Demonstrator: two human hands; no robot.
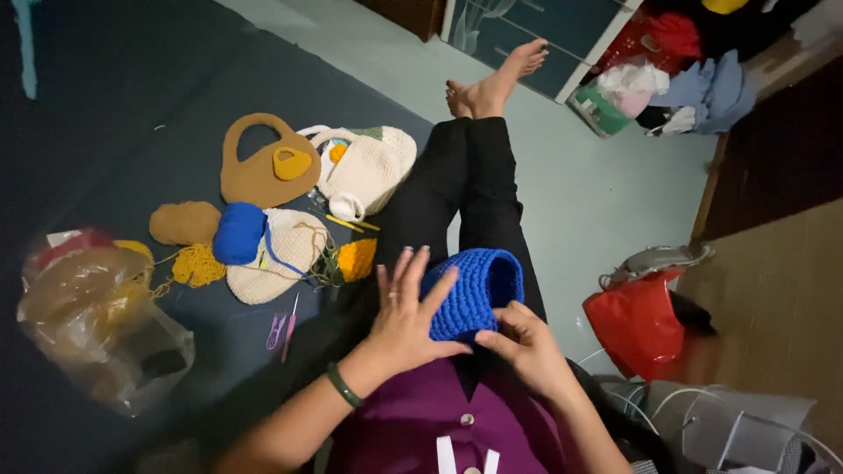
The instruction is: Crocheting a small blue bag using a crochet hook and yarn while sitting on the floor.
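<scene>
Head cam, looking down at the lap: the blue crochet piece [472,294] sits right on the person's black-trousered thighs, between both hands. It's a chunky ribbed thing in bright royal blue, shaped like a small open cup or pouch, with the opening facing away from the person so you can see the dark hollow inside. Stitches look thick and run in clear ridges around the wall.

Left hand [406,316] is spread flat with fingers fanned wide, palm pressed against the left side of the blue piece, so it's more bracing it than gripping. There's a green bangle [344,385] on that wrist. Right hand [527,344] is curled in at the lower right edge, fingers bent and pinching the rim near the bottom.

Off to the left on the dark mat [132,105]: a brown crochet bag [255,171] with a yellow patch, a cream crochet bag [369,167], a ball of blue yarn [239,233], some yellow yarn [198,265], purple snips [279,329] and a clear plastic bag [92,316]. A red bag [637,323] sits on the floor to the right.
</scene>
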